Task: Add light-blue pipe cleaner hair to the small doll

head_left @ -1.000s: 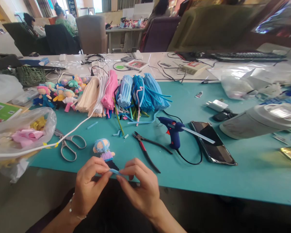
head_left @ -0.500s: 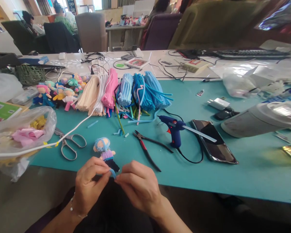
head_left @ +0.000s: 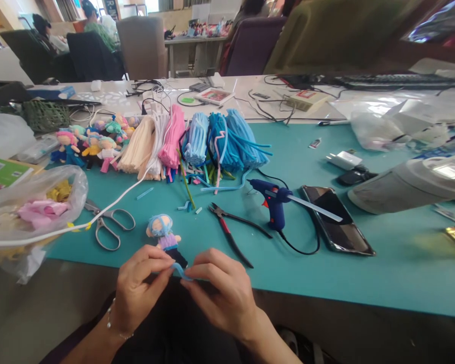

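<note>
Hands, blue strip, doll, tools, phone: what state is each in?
Left hand: pinching the blue strip
Right hand: pinching it too
Blue strip: bent between the hands
Doll: lying face-up
Scissors: handles spread
Pliers: handles spread
Glue gun: glue stick inserted
Phone: lying flat

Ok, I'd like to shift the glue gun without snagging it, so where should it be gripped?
Probably by the handle of the glue gun, from the near side, since it extends that way. I'd avoid the nozzle at the left end and the glue stick jutting right, across the phone in this view.
</note>
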The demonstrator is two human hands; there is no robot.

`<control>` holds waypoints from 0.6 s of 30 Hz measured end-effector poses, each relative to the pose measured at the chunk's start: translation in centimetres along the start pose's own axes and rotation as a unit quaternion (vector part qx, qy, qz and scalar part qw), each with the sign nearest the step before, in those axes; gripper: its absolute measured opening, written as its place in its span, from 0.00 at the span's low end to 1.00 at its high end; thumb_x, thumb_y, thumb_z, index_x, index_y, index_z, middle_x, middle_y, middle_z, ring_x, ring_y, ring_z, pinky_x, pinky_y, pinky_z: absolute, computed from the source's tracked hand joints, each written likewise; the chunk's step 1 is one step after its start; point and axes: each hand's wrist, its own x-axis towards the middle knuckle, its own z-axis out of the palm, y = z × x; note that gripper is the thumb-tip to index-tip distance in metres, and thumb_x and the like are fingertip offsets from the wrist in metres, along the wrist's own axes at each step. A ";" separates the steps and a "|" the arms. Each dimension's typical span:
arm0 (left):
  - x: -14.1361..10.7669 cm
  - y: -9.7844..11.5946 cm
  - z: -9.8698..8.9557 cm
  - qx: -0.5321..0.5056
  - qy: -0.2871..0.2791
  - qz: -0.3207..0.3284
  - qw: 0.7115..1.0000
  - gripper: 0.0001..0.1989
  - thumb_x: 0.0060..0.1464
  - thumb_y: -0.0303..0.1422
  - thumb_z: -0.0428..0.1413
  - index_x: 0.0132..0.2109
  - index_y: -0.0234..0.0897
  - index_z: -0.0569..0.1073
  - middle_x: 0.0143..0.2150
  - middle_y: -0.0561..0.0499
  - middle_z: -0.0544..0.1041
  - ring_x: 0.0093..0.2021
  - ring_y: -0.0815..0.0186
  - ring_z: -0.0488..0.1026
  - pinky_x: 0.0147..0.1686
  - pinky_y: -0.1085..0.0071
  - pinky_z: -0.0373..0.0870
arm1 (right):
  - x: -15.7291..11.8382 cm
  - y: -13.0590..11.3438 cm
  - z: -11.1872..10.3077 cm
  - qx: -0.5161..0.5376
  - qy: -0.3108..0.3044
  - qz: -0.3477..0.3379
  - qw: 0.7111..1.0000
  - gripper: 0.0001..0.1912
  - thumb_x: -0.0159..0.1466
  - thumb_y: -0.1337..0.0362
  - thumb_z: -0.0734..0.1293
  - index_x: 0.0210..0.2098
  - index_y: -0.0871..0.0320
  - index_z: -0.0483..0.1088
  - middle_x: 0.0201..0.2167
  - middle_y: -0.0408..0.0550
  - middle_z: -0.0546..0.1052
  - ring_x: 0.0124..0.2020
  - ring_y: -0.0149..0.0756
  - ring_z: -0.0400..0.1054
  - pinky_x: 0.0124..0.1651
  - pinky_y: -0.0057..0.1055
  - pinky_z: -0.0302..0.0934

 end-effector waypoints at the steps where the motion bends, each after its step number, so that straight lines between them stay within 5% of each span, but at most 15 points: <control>1: 0.0 0.0 0.0 0.003 0.003 0.000 1.000 0.08 0.57 0.22 0.60 0.40 0.39 0.78 0.34 0.51 0.80 0.34 0.68 0.79 0.35 0.74 0.76 | 0.0 0.0 0.0 0.000 0.000 -0.003 1.000 0.04 0.67 0.71 0.66 0.36 0.56 0.71 0.28 0.46 0.75 0.25 0.31 0.68 0.27 0.27 0.62; 18: 0.3 0.0 -0.3 0.003 -0.008 -0.005 1.000 0.08 0.57 0.21 0.60 0.39 0.40 0.78 0.34 0.51 0.81 0.34 0.67 0.80 0.36 0.74 0.77 | 0.2 0.2 -0.2 0.018 -0.013 0.008 1.000 0.03 0.66 0.70 0.66 0.37 0.56 0.69 0.30 0.47 0.76 0.28 0.33 0.70 0.29 0.28 0.65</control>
